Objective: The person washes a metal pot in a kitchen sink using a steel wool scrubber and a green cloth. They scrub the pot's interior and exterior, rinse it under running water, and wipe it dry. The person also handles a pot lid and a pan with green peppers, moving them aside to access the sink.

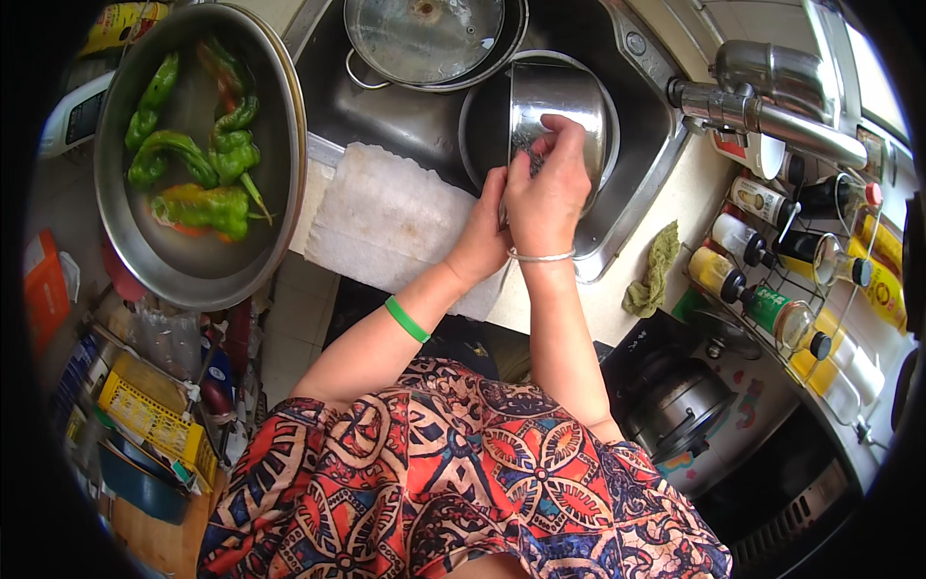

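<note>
A shiny steel bowl or pot (557,90) is tilted on its side above a larger round pan (486,123) in the sink. My left hand (486,231), with a green wristband, holds the vessel at its near edge. My right hand (550,170), wearing a silver bangle, presses its curled fingers against the metal wall. Under those fingers shows a dark, speckled wad (534,150) that looks like a steel-wool scourer, partly hidden by the hand. The far rim of the pan shows beyond the vessel.
A lidded pot (427,36) stands in the sink (354,119). Left, a steel basin (206,286) holds green peppers (195,210) in water. White paper sheeting (387,210) covers the counter edge. The faucet (767,116), a green rag (653,271) and racked bottles (781,315) are right.
</note>
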